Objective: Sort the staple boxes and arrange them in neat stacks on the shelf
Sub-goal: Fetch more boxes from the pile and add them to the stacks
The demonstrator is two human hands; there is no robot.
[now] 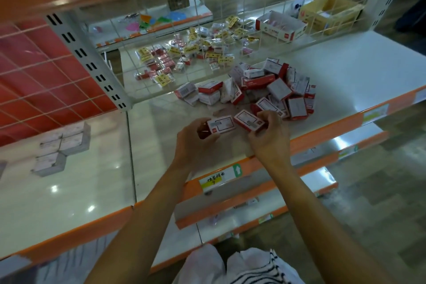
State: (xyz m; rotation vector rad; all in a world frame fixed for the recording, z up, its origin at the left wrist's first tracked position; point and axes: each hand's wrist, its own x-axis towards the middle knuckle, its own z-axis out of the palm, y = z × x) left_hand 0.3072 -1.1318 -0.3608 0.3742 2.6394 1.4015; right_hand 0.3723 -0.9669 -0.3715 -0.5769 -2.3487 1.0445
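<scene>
Both forearms reach forward over the orange front edge of the shelf point(345, 64). The left hand point(193, 143) holds one staple box point(220, 124) in a curled grip, palm turned inward. The right hand point(270, 137) pinches a second box point(250, 120) just beside it. The loose pile of boxes point(276, 85) lies behind them on the shelf.

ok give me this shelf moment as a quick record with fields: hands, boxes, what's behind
left: left hand grips one small red and white cardboard staple box
right: right hand grips a second red and white staple box beside the first
pile: loose heap of red and white staple boxes on the white metal shelf, unsorted
behind: white wire mesh panel, small packets with yellow labels beyond it
</scene>
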